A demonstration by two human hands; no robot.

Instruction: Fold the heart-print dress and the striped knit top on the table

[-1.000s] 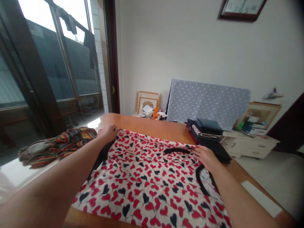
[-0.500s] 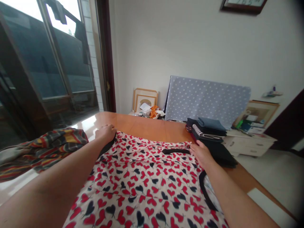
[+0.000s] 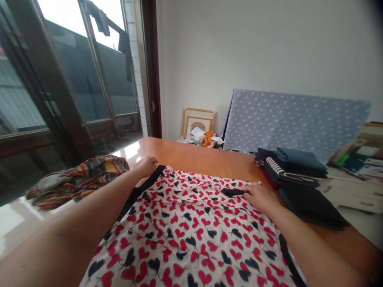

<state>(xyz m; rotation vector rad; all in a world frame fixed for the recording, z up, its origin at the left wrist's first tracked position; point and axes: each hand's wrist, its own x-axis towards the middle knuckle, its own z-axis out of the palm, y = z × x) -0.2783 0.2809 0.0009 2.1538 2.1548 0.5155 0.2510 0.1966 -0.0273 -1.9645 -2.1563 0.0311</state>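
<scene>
the heart-print garment (image 3: 185, 239) lies spread out; my right hand (image 3: 260, 198) rests open on it, my left hand (image 3: 145, 166) curls by its black trim (image 3: 140, 195), grip unclear; folded clothes (image 3: 295, 167) sit stacked nearby.

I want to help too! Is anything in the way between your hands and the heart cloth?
No, nothing I can see. Your right hand rests on the heart cloth, beside a black strap. Your left hand sits right at the cloth's black trim.

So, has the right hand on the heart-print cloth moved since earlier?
Yes, the right hand shifted leftward: fingertips now sit left of the stack of folded dark clothes.
</scene>
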